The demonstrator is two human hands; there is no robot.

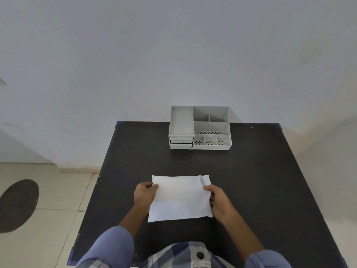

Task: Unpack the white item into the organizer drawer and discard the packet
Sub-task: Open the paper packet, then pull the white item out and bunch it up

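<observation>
A flat white packet [180,198] is held just above the near middle of the black table [251,190]. My left hand [144,195] pinches its left edge near the top corner. My right hand [217,201] grips its right edge, where a folded flap shows at the top right corner. What is inside the packet is hidden. A grey desk organizer [200,128] stands at the table's far edge against the wall, with two small drawers [181,143] stacked at its front left, both pushed in.
The organizer has several open compartments, some with perforated floors. A pale wall rises right behind the table. To the left lies tiled floor with a dark round mat [18,205]. The table's left and right edges drop off to the floor.
</observation>
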